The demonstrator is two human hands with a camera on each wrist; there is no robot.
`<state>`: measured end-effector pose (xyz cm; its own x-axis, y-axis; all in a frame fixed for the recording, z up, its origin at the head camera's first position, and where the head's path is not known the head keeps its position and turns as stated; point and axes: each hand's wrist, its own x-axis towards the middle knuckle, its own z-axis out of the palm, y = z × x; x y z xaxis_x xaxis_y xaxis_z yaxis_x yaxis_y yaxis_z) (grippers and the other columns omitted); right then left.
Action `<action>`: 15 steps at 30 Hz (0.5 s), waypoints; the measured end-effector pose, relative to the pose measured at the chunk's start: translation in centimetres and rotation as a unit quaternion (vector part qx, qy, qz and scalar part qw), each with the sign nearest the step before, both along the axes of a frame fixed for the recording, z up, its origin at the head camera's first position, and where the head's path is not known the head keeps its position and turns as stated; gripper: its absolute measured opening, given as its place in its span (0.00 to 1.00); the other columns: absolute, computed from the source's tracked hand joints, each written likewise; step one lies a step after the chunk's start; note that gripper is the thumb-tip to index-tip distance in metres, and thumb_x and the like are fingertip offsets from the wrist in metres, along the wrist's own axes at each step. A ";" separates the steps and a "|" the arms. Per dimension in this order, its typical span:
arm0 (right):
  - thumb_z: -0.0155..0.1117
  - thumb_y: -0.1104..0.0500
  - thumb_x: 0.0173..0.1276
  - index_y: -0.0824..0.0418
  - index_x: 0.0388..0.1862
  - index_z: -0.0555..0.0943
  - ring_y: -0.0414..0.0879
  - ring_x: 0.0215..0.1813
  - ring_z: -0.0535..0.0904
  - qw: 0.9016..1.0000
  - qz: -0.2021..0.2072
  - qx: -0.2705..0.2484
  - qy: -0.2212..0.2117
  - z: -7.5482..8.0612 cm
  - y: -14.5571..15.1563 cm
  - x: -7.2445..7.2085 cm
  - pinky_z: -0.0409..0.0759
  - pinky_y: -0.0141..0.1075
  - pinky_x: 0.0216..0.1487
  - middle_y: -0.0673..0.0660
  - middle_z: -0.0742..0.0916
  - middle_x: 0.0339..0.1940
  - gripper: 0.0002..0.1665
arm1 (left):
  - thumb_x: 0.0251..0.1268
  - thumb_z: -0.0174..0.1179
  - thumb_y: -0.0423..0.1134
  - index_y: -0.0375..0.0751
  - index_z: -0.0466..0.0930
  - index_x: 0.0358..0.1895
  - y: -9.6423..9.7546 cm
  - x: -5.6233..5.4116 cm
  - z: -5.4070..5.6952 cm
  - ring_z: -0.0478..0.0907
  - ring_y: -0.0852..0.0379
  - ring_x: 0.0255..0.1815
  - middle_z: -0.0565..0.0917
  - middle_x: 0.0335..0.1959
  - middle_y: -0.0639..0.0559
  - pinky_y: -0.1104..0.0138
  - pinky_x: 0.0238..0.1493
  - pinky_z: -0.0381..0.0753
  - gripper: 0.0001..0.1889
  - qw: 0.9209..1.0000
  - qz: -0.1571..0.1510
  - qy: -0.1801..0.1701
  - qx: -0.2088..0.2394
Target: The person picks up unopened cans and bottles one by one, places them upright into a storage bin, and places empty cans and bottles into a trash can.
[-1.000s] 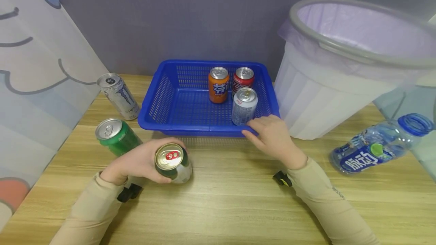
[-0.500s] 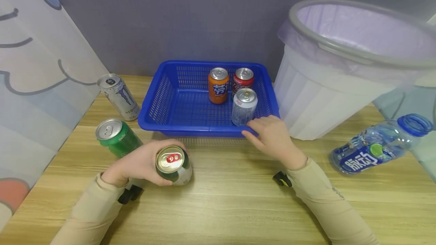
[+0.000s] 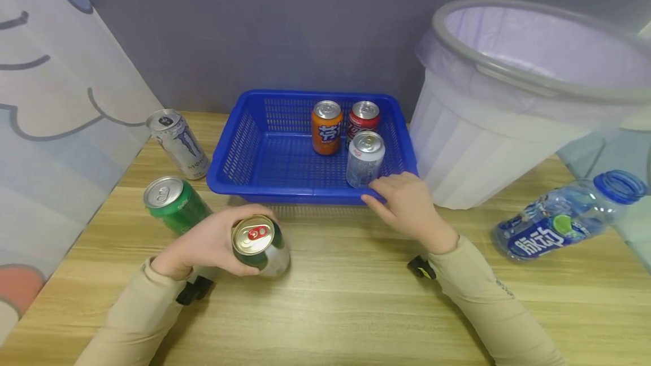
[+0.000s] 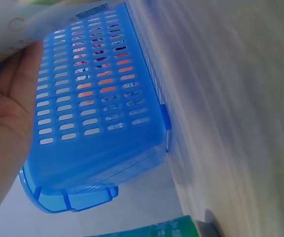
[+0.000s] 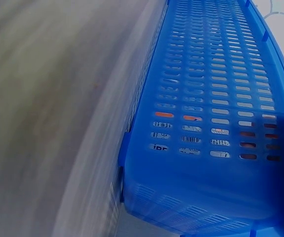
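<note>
In the head view my left hand (image 3: 216,242) grips a green-and-white drink can (image 3: 277,253) with a gold top and red tab, thumb in front and fingers round the far side. The can leans a little, its top toward me. In the left wrist view its pale side (image 4: 14,29) overlaps the blue basket (image 4: 97,153). My right hand (image 3: 409,208) holds the front right rim of this plastic basket (image 3: 305,192), fingers over the edge and thumb outside. An orange can (image 3: 326,135), a red can (image 3: 364,114) and a silver-white can (image 3: 364,165) stand upright inside, on the right.
Left of the basket are a green can (image 3: 180,208) and a tall white energy drink can (image 3: 180,146). A white bin (image 3: 468,134) with a purple liner stands right of the basket. An uncapped clear bottle (image 3: 564,219) is at the far right. A grey wall (image 3: 305,21) closes the back.
The can in my left hand has tilted slightly, its lower end shifting a little to the right. My right hand stays on the basket rim, and the other cans keep their places.
</note>
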<state>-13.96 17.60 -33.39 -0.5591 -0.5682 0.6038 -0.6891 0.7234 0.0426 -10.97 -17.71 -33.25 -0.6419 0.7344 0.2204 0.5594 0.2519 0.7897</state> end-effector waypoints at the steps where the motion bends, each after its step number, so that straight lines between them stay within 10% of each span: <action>1: 0.31 0.36 0.74 0.61 0.27 0.80 0.48 0.22 0.78 1.000 0.000 0.000 0.001 0.0 0.0 0.0 0.70 0.40 0.25 0.53 0.83 0.19 0.38 | 0.29 0.80 0.36 0.45 0.73 0.55 0.0 0.0 0.0 0.79 0.62 0.46 0.82 0.45 0.59 0.70 0.50 0.77 0.39 1.000 0.001 0.001 0.005; 15: 0.32 0.36 0.75 0.60 0.25 0.79 0.48 0.21 0.77 1.000 0.003 -0.001 0.004 0.0 0.0 -0.1 0.70 0.40 0.24 0.53 0.82 0.18 0.38 | 0.31 0.79 0.37 0.40 0.73 0.55 -0.2 0.1 0.0 0.78 0.64 0.45 0.82 0.43 0.54 0.72 0.51 0.76 0.39 0.999 -0.002 0.034 0.026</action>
<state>-14.02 17.63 -33.43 -0.5503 -0.5707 0.6094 -0.6934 0.7190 0.0473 -10.91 -17.88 -33.27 -0.6213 0.7234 0.3011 0.6130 0.2094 0.7618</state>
